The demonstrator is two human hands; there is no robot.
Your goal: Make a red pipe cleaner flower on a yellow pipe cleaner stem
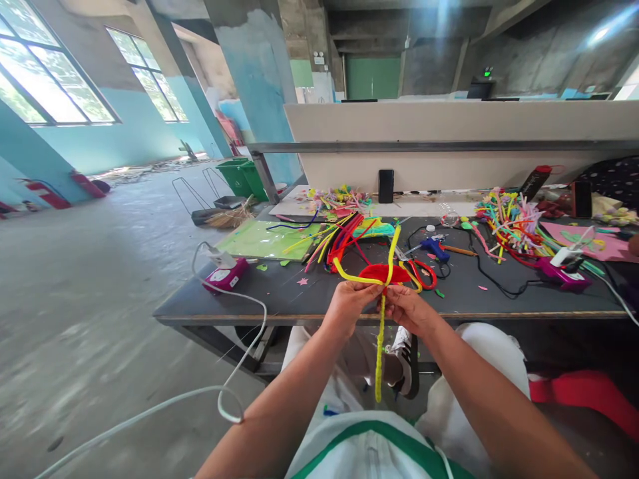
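Note:
Near the table's front edge, my left hand (352, 303) and my right hand (407, 307) meet, both closed on a yellow pipe cleaner piece (380, 352). Its twisted stem hangs down below my fingers, and two loose yellow ends spread upward, one to the left and one to the upper right. A red fuzzy piece (369, 271) shows just behind my fingertips; whether it is joined to the yellow one I cannot tell. Scissors with red-orange handles (426, 274) lie right of my hands. Behind them rests a fan of red, black and yellow pipe cleaners (342, 239).
On the table (294, 299) are a green mat (269, 238), a blue glue gun (435, 248), a black phone (386, 186), and purple power sockets left (224, 274) and right (564, 274). A white cable (257, 332) hangs over the left side. Colourful bundles (509, 223) stand at the right.

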